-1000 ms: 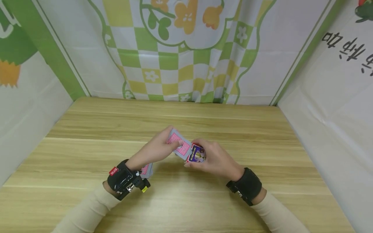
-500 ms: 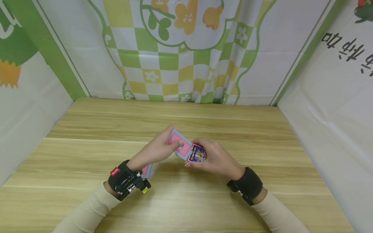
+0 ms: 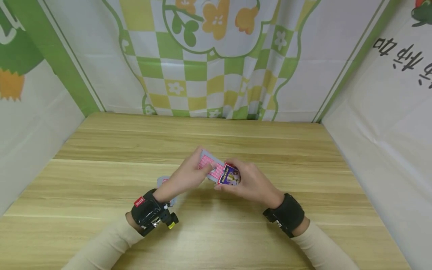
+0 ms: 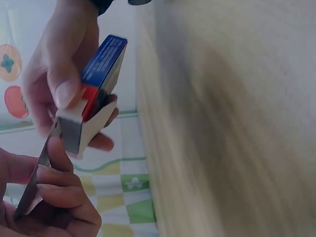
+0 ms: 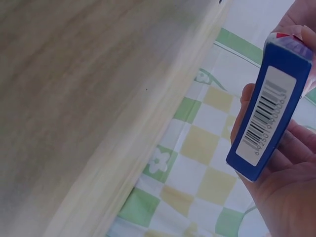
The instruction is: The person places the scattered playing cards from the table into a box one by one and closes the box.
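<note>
Cards (image 3: pixel 206 161) closer against box (image 3: pixel 230 177), hands (image 3: pixel 189 171) (image 3: pixel 253 184) curled round both (card pile (image 3: pixel 163 180) behind left wrist (image 3: pixel 165 192)).

A person's right hand (image 5: pixel 289 192) grips a blue carton (image 5: pixel 271 106) in its fingers (image 5: pixel 297 148), the white barcode label (image 5: pixel 265 117) tilted; beyond them, the left hand (image 5: pixel 298 17); behind, checkered cloth (image 5: pixel 197 143); to one side, a wood-grain tabletop (image 5: pixel 74 89).

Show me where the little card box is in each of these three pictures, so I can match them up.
Head: the card box, right of and below the centre, in the right hand.
Left wrist: the card box, upper left, blue side showing.
Right wrist: the card box, right side, barcode showing.
Shared landmark: the green-and-yellow checked cloth.
</note>
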`<state>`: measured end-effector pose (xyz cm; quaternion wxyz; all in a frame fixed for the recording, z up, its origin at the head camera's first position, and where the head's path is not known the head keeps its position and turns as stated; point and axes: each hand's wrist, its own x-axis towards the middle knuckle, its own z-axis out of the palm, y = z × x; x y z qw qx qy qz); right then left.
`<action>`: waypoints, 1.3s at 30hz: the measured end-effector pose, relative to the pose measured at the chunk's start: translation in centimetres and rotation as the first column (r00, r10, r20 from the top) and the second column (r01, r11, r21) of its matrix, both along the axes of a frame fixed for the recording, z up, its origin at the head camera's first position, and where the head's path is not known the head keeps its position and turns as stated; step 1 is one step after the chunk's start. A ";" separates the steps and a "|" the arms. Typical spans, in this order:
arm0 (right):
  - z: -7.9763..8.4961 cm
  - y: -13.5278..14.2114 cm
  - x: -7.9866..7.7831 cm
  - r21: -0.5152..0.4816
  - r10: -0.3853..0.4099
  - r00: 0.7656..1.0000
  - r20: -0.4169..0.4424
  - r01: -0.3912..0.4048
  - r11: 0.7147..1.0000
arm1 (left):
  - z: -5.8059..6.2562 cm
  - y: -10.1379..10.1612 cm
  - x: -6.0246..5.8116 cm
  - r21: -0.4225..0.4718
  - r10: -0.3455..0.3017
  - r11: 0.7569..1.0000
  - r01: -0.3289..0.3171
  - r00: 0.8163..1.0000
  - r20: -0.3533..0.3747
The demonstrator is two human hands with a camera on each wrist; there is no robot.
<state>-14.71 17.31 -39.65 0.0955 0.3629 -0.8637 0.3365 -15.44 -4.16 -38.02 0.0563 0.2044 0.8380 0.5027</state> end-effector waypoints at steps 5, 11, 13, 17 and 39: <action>-0.1 0.0 0.0 0.010 0.008 1.000 -0.018 -0.008 1.000 | -0.8 0.9 0.9 -0.055 -0.014 0.998 0.015 1.000 0.018; 0.1 0.1 -0.1 0.005 0.005 1.000 0.021 -0.005 1.000 | 0.2 0.1 0.7 -0.102 -0.048 0.993 0.055 0.996 0.070; 0.1 0.1 -0.1 0.007 -0.002 1.000 0.031 0.002 1.000 | 0.8 -0.6 0.3 -0.108 -0.041 0.993 0.048 0.997 0.067; 0.2 0.2 -0.1 0.009 -0.012 1.000 0.028 0.012 1.000 | 1.7 -1.7 -0.3 -0.118 -0.043 0.992 0.051 0.996 0.074; 0.4 0.2 0.2 -0.002 -0.012 1.000 0.019 0.012 1.000 | 2.5 -1.0 0.3 -0.027 -0.088 0.995 0.094 0.980 0.176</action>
